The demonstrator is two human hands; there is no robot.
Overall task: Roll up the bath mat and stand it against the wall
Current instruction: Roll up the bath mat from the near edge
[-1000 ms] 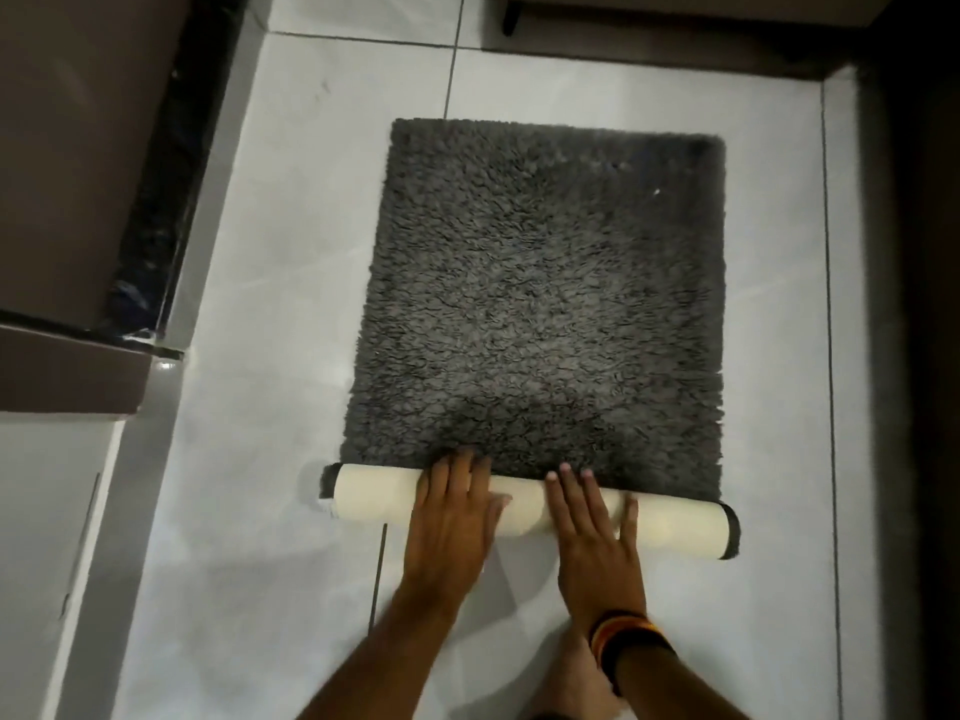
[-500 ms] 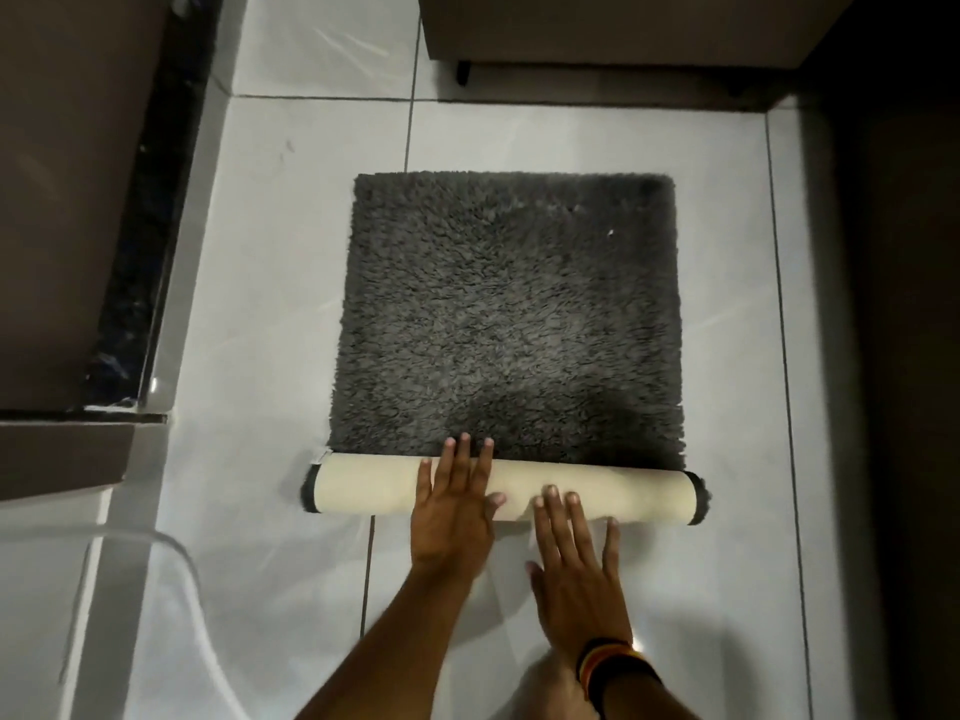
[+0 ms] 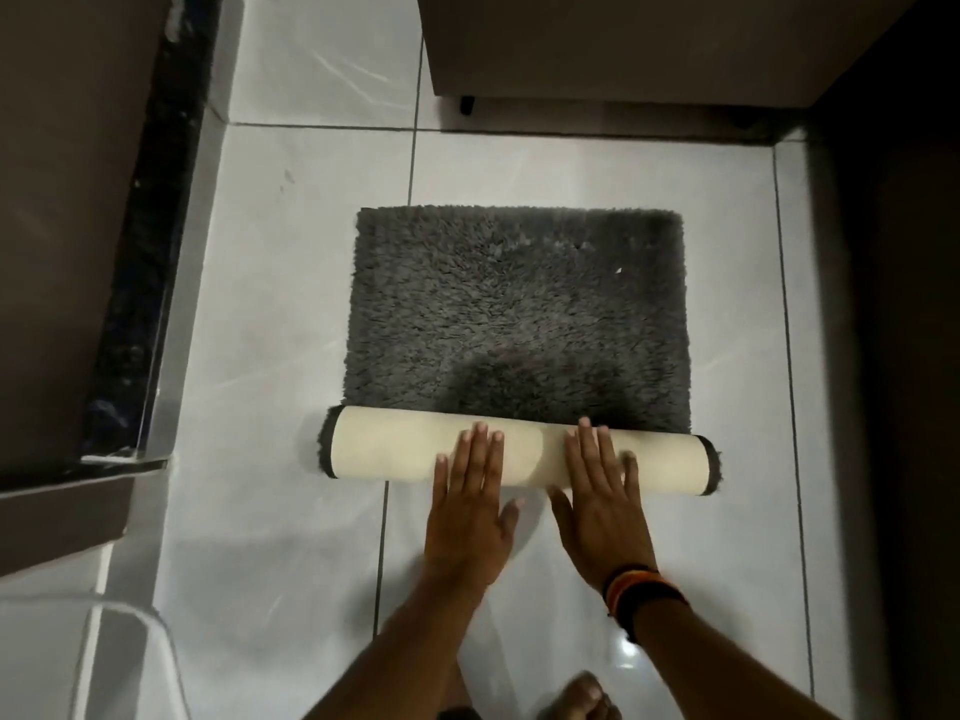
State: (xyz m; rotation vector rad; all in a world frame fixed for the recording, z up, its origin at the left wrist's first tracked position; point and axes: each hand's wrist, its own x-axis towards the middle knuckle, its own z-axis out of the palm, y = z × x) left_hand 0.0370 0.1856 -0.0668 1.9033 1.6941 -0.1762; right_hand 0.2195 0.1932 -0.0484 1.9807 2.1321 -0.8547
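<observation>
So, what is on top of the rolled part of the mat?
Both hands lie flat on the roll: left hand, right hand. The cream backing faces out. What is wound inside is covered.

Glossy white tiled floor (image 3: 291,356), brown cabinet (image 3: 623,39) on dark foot (image 3: 467,105), black-edged step (image 3: 150,241).

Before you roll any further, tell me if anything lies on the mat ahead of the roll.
Nothing visible does. The left hand and right hand lie flat on the roll, and the flat grey mat ahead holds only a small white speck.
</observation>
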